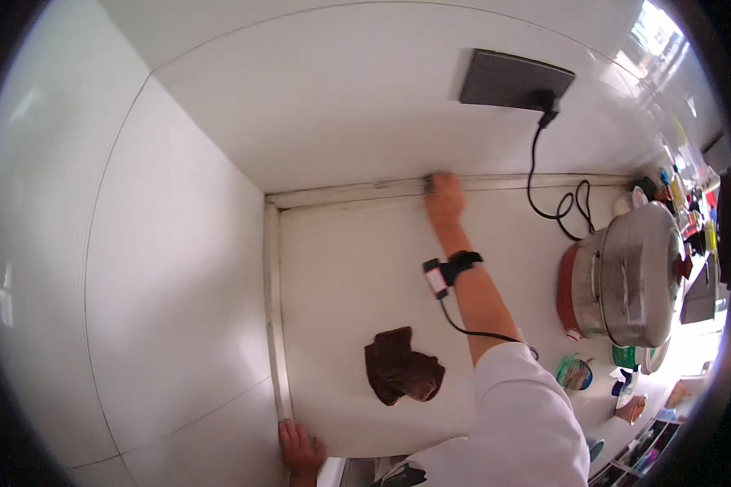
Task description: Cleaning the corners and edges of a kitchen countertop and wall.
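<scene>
My right hand (444, 198) is closed around a small dark pad (429, 182), blurred and mostly hidden by the fingers. It presses the pad to the stained trim strip (353, 193) where the white countertop (335, 274) meets the tiled back wall. A black strap with a small device (438, 277) and cable circles my right wrist. Down at the front left corner, my left hand (301, 447) rests flat with fingers apart on the end of the side trim strip (275, 316), holding nothing. Between my arms a crumpled dark brown cloth (402, 368) lies on the countertop.
A metal electric steamer pot (636, 277) with a lid stands at the right. Its black cord (533, 176) loops up to a dark wall socket plate (515, 79). Several bottles (679, 189) crowd the back right corner, and a green-and-clear container (574, 372) sits nearer my sleeve.
</scene>
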Motion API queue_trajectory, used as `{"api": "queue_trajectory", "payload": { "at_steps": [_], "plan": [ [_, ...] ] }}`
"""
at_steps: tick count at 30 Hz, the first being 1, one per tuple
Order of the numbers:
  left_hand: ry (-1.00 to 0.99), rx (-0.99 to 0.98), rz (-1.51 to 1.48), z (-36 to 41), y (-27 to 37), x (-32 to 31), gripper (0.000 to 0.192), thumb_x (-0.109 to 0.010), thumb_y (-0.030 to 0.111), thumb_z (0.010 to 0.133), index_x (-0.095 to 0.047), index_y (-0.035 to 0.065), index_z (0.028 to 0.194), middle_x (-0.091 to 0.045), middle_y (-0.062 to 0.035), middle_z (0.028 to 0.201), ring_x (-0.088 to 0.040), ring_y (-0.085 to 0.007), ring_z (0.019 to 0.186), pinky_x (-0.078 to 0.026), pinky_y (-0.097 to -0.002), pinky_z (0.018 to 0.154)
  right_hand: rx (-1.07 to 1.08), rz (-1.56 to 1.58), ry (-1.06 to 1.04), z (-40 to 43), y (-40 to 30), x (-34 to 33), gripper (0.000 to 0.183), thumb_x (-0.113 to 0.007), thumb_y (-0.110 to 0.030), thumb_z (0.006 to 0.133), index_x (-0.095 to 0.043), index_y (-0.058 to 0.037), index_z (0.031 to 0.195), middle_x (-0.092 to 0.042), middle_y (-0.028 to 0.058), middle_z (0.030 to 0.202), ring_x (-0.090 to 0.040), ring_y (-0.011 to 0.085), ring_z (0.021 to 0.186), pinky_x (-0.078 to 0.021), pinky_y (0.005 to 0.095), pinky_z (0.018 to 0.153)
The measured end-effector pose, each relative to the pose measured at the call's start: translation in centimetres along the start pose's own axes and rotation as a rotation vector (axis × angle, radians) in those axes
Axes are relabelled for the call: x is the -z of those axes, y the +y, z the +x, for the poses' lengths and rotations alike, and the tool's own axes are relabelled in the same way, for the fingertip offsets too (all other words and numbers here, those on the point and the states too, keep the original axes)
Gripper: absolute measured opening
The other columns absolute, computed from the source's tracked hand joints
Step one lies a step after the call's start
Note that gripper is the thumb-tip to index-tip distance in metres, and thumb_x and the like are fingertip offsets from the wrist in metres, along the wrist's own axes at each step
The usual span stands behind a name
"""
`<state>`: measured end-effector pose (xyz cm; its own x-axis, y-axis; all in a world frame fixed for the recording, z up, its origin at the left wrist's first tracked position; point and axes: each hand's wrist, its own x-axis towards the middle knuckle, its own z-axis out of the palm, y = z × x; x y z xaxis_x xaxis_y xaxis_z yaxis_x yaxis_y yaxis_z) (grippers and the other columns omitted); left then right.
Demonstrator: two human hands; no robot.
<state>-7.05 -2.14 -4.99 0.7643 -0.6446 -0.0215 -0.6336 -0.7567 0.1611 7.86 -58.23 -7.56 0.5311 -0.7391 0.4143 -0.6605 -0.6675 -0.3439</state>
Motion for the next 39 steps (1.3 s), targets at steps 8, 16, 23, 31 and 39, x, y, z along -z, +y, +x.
{"api": "queue_trajectory", "payload": {
  "at_steps": [8,16,23,31,39],
  "plan": [
    [-0.127,0.025,0.016,0.4,0.6,0.2,0.046,-0.050,0.020,0.067,-0.043,-0.0074,0.104,-0.038,-0.0273,0.116,-0.034,-0.0435,0.109,-0.029,-0.0486,0.093,0.097,0.053,0.182,-2.0,-10.7,-5.8,0.009,-0.053,-0.008,0.066,-0.053,-0.0043,0.074,-0.050,0.0134,0.083,-0.049,0.0305,0.077,-0.0418,0.0405,0.062],
    [-0.055,-0.015,0.069,1.3,1.5,1.7,0.044,-0.051,0.023,0.068,-0.047,-0.0062,0.101,-0.041,-0.0249,0.114,-0.034,-0.0411,0.110,-0.031,-0.0471,0.092,0.377,0.139,-0.078,-3.0,-23.6,-6.7,0.009,-0.052,-0.006,0.065,-0.055,-0.0052,0.074,-0.049,0.0109,0.079,-0.049,0.0253,0.080,-0.0459,0.0345,0.060],
    [-0.039,-0.007,0.067,2.0,1.7,1.1,0.041,-0.048,0.022,0.069,-0.048,-0.0054,0.100,-0.043,-0.0246,0.112,-0.035,-0.0411,0.108,-0.034,-0.0466,0.089,0.637,0.175,-0.321,-2.2,-25.2,-7.7,0.014,-0.050,-0.011,0.072,-0.058,-0.0036,0.080,-0.051,0.0112,0.088,-0.047,0.0256,0.090,-0.0448,0.0345,0.071],
    [-0.076,0.089,-0.029,1.2,-0.5,1.9,0.045,-0.051,0.021,0.067,-0.047,-0.0054,0.102,-0.042,-0.0246,0.112,-0.035,-0.0404,0.109,-0.033,-0.0458,0.090,0.715,0.259,-0.180,-2.7,-26.3,-6.8,0.011,-0.050,-0.011,0.069,-0.058,-0.0058,0.073,-0.049,0.0089,0.089,-0.047,0.0237,0.091,-0.0438,0.0354,0.075],
    [0.028,0.087,-0.294,5.1,-7.5,1.5,0.046,-0.045,0.022,0.076,-0.042,-0.0041,0.113,-0.038,-0.0240,0.119,-0.031,-0.0394,0.114,-0.027,-0.0437,0.095,0.586,0.000,-0.086,-0.1,-18.7,-3.3,0.013,-0.054,-0.012,0.068,-0.060,-0.0061,0.078,-0.050,0.0094,0.090,-0.048,0.0274,0.092,-0.0440,0.0372,0.072]
  ]
}}
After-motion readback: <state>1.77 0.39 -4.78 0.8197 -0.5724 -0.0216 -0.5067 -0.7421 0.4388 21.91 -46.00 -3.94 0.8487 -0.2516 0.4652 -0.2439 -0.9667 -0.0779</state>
